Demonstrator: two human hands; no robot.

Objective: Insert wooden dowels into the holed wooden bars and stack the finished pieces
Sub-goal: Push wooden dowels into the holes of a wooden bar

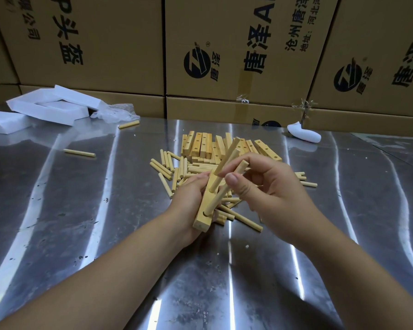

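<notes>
1. Left hand (192,198): we record it curled round the holed bar (203,214), gripping it from the left and below, raised above the desk (81,222).
2. Holed bar: pale wood, tilted, with its near end towards us and its far end hidden among the fingers.
3. Right hand (274,194): thumb and fingers pinch the upper part of one dowel (218,200), whose lower end sits at the hole nearest the bar's near end.
4. Two further dowels (225,163) rise slanted from the bar farther along; we cannot tell how the rearmost is seated.
5. Loose dowels (167,166): a scattered heap on the desk, under and beyond both hands.
6. Spare holed bars (200,145): packed side by side just behind the heap.
7. Stray dowels: one (79,152) lying apart at left, another (128,124) near the plastic wrap (115,113).
8. White foam pieces (50,107): at the desk's far left.
9. Small white object (304,135): far right, by the cardboard boxes (129,44) stacked along the back.
</notes>
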